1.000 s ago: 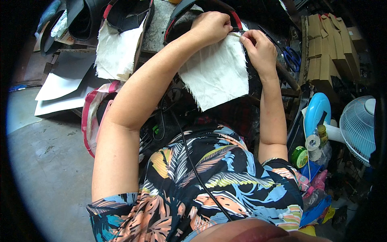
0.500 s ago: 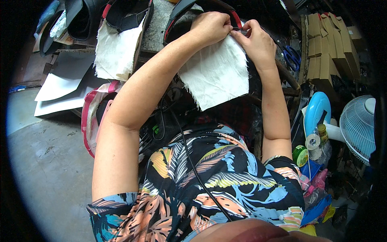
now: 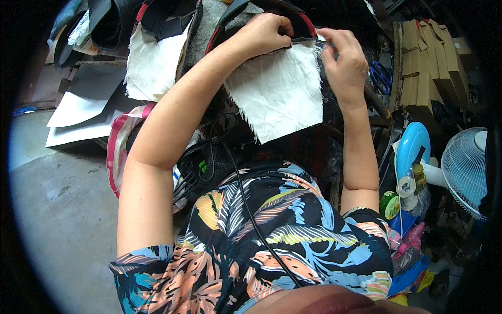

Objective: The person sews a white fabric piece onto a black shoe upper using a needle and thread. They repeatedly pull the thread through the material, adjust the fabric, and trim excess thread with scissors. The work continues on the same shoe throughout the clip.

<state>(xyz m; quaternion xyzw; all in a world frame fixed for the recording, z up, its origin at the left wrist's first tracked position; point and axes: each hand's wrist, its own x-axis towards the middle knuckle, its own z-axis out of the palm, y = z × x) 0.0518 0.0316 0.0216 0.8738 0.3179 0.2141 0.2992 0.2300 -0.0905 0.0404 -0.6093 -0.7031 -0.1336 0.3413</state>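
Note:
A frayed white cloth [image 3: 280, 94] hangs from the edge of a dark curved piece with red trim [image 3: 308, 25]. My left hand [image 3: 264, 35] lies over the cloth's top edge, with curled fingers and thumb closed on it where it meets the dark piece. Beside the cloth's upper right corner is my right hand [image 3: 345, 65], fingers bent in toward the thumb. Something small and pale shows at its fingertips, too small to name. To the left, a similar dark piece [image 3: 166, 26] has its own white cloth [image 3: 151, 63] hanging down.
White and grey sheets [image 3: 83, 99] lie at the left, beside a pink-edged bag [image 3: 112, 157]. On the right are blue-handled scissors [image 3: 380, 77], stacked cardboard pieces [image 3: 429, 63], and a blue and white fan [image 3: 463, 167]. A black cable [image 3: 243, 193] runs down my front.
My right hand has drawn right, away from my left hand, and its fingers have lifted off the cloth's edge. My left hand has shifted slightly left, still on the edge.

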